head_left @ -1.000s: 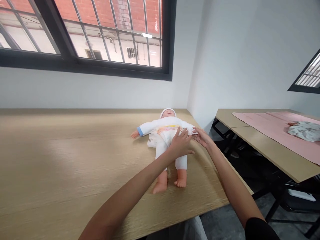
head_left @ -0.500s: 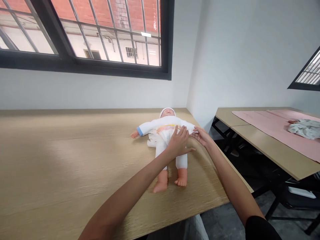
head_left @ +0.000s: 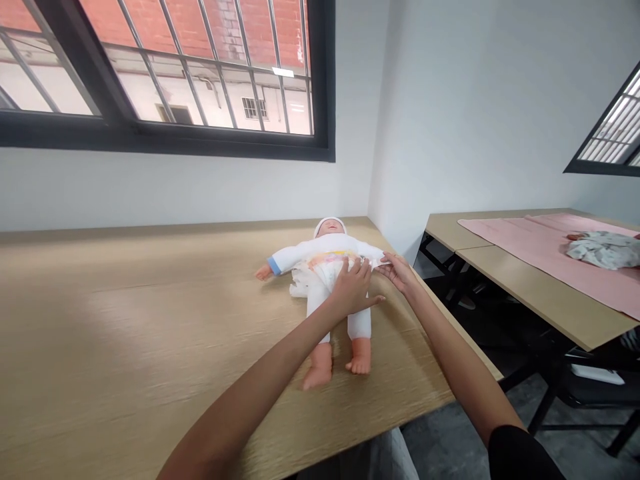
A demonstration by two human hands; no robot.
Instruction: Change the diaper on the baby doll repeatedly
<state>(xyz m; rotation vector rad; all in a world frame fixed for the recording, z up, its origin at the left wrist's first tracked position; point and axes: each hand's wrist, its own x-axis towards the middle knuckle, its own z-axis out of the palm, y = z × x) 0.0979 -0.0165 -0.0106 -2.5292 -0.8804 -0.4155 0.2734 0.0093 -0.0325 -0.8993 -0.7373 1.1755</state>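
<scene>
A baby doll [head_left: 310, 248] in a white top and cap lies on its back on the wooden table, bare feet toward me. Around its hips is a white diaper [head_left: 326, 272] with a coloured print band at the waist; a ruffled edge sticks out on the left. My left hand [head_left: 353, 288] lies on the diaper's right front, fingers stretched and thumb apart. Close beside it, my right hand [head_left: 400, 273] has its fingers bent together at a white edge near the end of the doll's sleeve. Whether that edge is diaper or sleeve, I cannot tell. The doll's hand there is hidden.
The wooden table [head_left: 150, 347] meets the wall at the back and ends just right of my right arm. Across a gap stands another table [head_left: 540, 283] with a pink mat [head_left: 530, 243] and a bundled pale cloth [head_left: 603, 250]. A barred window [head_left: 220, 143] is above.
The view has shifted slightly, so the doll and hands appear a little further left. Both hands keep nearly the same places on and beside the doll.
</scene>
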